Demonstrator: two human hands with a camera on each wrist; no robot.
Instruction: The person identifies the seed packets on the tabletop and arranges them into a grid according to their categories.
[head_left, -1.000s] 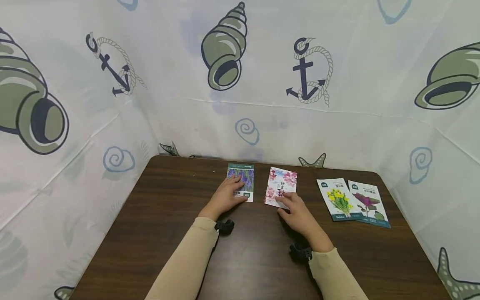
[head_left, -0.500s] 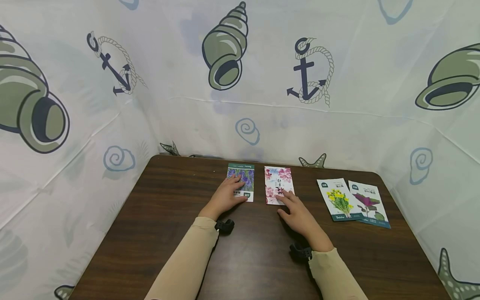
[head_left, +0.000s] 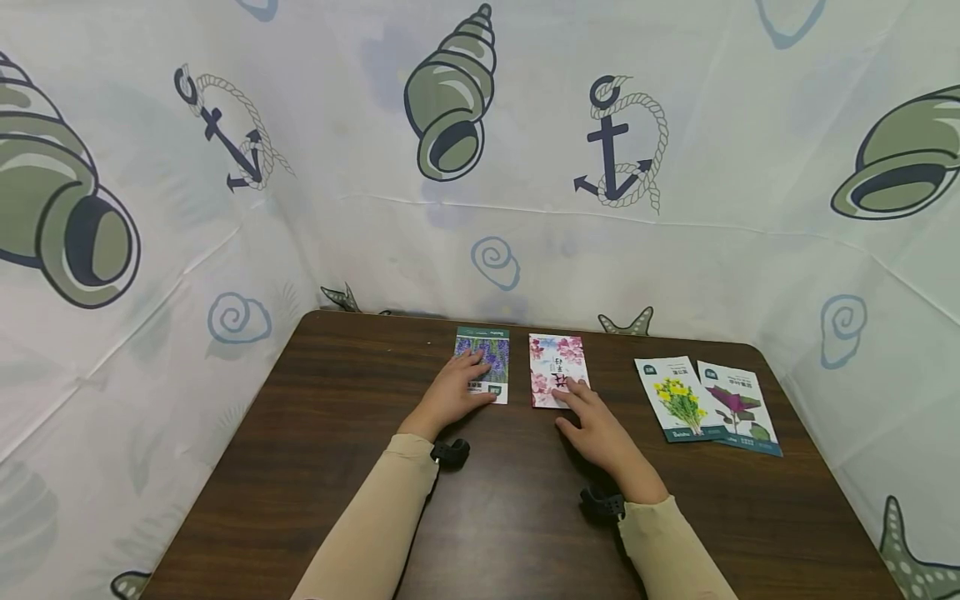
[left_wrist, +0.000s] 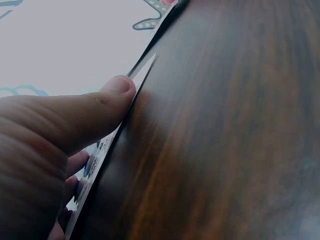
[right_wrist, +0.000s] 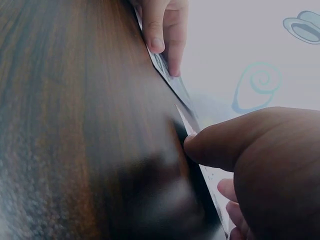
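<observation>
My left hand (head_left: pixel 448 392) rests with spread fingers on a seed packet (head_left: pixel 491 343) printed with purple flowers, near the table's far edge. Its thumb (left_wrist: pixel 120 87) lies along the packet's near edge in the left wrist view. To the right, a packet with pink blossoms (head_left: pixel 558 354) lies almost square beside the purple one, a narrow gap between them. The fingertips of my right hand (head_left: pixel 598 429) touch the pink packet's lower right part. In the right wrist view the right thumb (right_wrist: pixel 200 145) is at the near edge of that packet, and the left hand shows beyond.
On the right of the brown table (head_left: pixel 480 517) lie two more packets, one with yellow flowers (head_left: pixel 678 400) partly covering one with a purple flower (head_left: pixel 738 404). A white curtain (head_left: pixel 525 150) printed with shells and anchors hangs behind the table and on both sides.
The pink packet has turned from slanted to nearly straight and shifted slightly left under my right fingers. My left hand and the other packets have stayed put.
</observation>
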